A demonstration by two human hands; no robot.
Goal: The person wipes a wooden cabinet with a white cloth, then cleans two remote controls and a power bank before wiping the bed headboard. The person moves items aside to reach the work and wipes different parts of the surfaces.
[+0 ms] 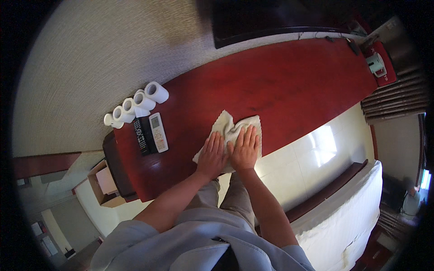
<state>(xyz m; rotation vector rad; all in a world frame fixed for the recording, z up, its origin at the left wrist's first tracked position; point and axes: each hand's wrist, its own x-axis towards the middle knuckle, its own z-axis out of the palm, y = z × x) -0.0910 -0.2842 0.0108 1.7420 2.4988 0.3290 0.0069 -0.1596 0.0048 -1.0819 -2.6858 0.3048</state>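
A cream cloth (223, 122) lies spread and slightly creased near the front edge of a long red wooden table (281, 78). My left hand (212, 154) rests on its left part, palm down, fingers pointing away from me. Beside it my right hand (244, 147) presses flat on the right part, fingers a little apart. The thumbs are close together over the cloth's middle. Neither hand is closed around the cloth. To the left on the tabletop lie a white remote control (158, 132) with a small screen and a black remote control (139, 136).
Several white paper rolls (156, 92) stand by the wall at the table's left end. A pale green kettle (376, 65) is at the far right. Behind the table is a large dark screen (288, 17). A cardboard box (112, 202) stands below left, a white-covered bed (339, 216) behind right.
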